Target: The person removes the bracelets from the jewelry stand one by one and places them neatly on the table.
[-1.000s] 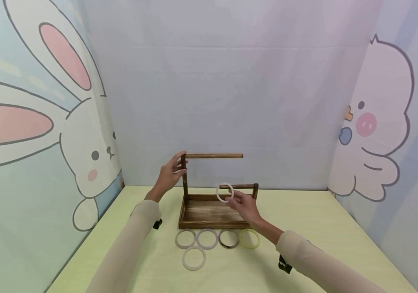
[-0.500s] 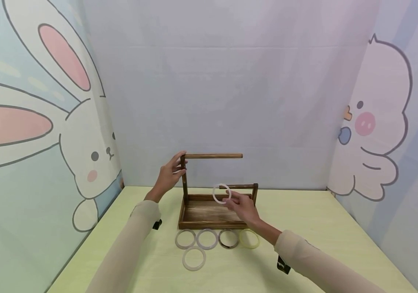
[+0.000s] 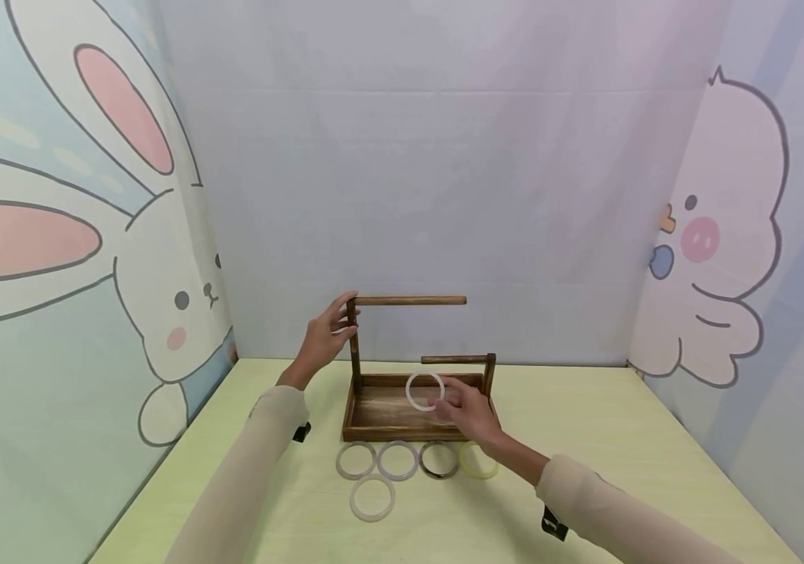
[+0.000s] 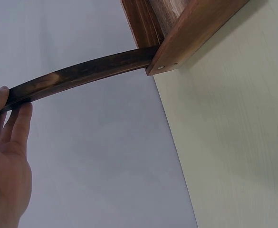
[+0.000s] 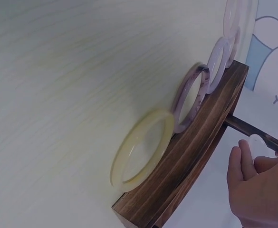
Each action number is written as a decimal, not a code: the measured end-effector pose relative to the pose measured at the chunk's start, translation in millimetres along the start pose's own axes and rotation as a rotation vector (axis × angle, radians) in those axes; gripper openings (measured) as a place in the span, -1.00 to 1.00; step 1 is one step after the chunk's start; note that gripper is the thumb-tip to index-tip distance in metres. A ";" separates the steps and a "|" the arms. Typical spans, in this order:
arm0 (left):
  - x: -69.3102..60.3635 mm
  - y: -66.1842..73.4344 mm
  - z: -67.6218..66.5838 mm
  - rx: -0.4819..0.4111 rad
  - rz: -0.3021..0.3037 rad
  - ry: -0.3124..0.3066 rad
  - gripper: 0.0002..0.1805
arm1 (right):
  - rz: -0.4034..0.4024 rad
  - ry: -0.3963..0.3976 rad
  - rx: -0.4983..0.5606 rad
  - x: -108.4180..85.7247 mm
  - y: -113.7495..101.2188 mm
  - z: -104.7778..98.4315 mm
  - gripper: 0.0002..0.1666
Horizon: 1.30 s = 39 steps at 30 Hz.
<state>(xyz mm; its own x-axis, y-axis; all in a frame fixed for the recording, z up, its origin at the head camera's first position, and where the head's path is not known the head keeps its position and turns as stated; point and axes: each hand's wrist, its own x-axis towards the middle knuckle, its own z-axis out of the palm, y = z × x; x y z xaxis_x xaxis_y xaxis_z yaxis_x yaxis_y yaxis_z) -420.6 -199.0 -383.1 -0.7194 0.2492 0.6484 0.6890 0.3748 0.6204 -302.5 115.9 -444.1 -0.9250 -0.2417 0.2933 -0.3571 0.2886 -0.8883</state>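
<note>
A brown wooden stand has a shallow tray (image 3: 402, 433), a tall left post (image 3: 355, 356) carrying a long upper bar (image 3: 412, 300), and a shorter bar (image 3: 454, 359) at right. My left hand (image 3: 322, 338) grips the top of the tall post, thumb on one side and fingers on the other, as the left wrist view also shows. My right hand (image 3: 472, 411) pinches a white bangle (image 3: 408, 392) by its right side, held upright over the tray. The bangle appears below the short bar's free end, apart from it. Both bars carry nothing.
In front of the tray lie a pale bangle (image 3: 356, 477), a lavender bangle (image 3: 398, 478), a dark mottled bangle (image 3: 439, 475) and a yellow bangle (image 5: 119, 161). Another pale bangle (image 3: 371, 518) lies nearer. Printed cloth (image 3: 402, 196) hangs behind the table (image 3: 571, 423).
My right hand has brought the white bangle leftward, then down from the short bar's free end to below it. The left hand stays on the post.
</note>
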 end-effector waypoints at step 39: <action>2.0 -5.6 -2.8 0.012 -0.030 -0.008 -0.12 | 0.137 -0.419 0.150 -52.7 16.5 -9.6 -0.34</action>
<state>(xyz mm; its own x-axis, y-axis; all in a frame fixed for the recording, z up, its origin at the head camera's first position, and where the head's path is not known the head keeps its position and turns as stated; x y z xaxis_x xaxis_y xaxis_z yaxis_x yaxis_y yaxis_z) -425.6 -203.2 -384.0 -0.7404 0.2446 0.6261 0.6660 0.3926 0.6342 -260.9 142.3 -470.8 -0.8189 -0.5732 0.0292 -0.1844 0.2146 -0.9591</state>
